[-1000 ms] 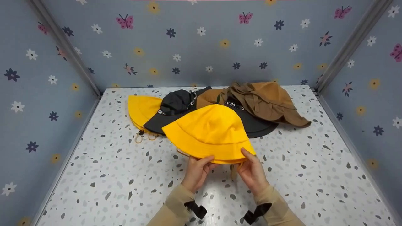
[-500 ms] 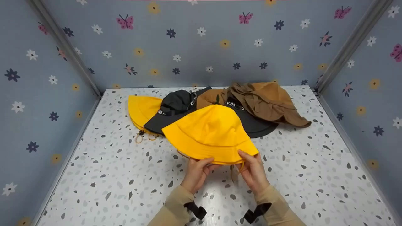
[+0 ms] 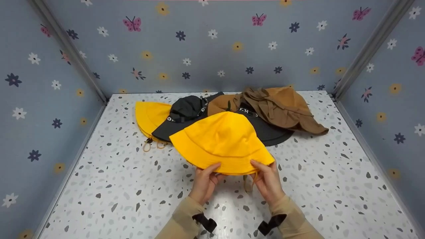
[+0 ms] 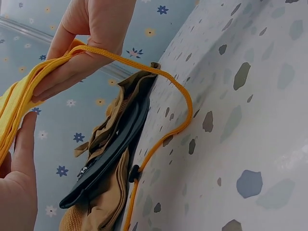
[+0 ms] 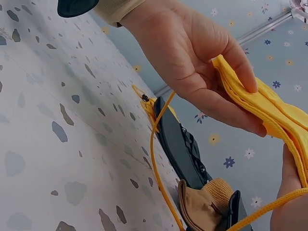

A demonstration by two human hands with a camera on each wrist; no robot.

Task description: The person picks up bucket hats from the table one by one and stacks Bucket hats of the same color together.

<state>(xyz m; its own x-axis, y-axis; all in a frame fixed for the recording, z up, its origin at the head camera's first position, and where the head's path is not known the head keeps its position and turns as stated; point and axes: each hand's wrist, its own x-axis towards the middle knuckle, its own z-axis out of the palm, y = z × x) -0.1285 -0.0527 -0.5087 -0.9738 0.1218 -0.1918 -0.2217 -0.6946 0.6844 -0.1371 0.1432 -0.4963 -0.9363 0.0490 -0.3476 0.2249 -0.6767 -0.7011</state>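
Note:
A yellow bucket hat [image 3: 222,139] is held up off the table, its crown away from the person. My left hand [image 3: 204,182] pinches the near brim, thumb on top and fingers beneath. At the brim's right end my right hand [image 3: 268,181] grips it the same way. Below the hat hangs its orange drawstring [image 4: 185,103], which carries a black cord stopper [image 4: 134,173]. The right wrist view shows the folded brim layers [image 5: 260,103] lying between thumb and fingers.
Behind the held hat lie another yellow hat [image 3: 151,116], a black cap [image 3: 186,109], a second black cap [image 3: 272,132] and brown hats [image 3: 289,109]. Patterned walls [image 3: 212,43] enclose the speckled white table [image 3: 116,186] on three sides.
The right thumb has shifted left along the brim and the fingers have moved with it. My left hand has slid slightly left. The hat stays held up, turned very slightly.

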